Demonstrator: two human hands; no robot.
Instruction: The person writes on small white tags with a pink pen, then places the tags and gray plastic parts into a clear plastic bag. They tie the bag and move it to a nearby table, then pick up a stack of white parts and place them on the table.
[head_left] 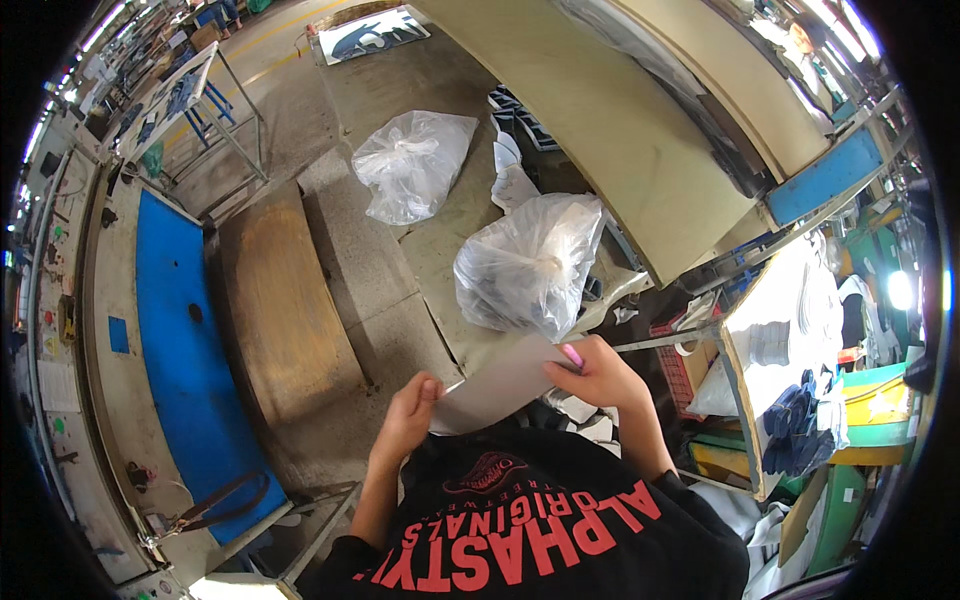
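Note:
A grey, flexible sheet is stretched in front of my body, bowed slightly along its length. At its left end my left hand has its fingers curled closed over the edge. My right hand grips the other end, thumb lying along the top face. A small pink object shows between the right thumb and fingers; its kind cannot be made out. Below the sheet, partly hidden by it and my dark shirt, lie several pale cut pieces.
Ahead stand two tied clear plastic bags, one near and one farther. A large beige board leans across the upper right. Left is a machine with a blue panel. A rack of stacked pieces and a red crate are right.

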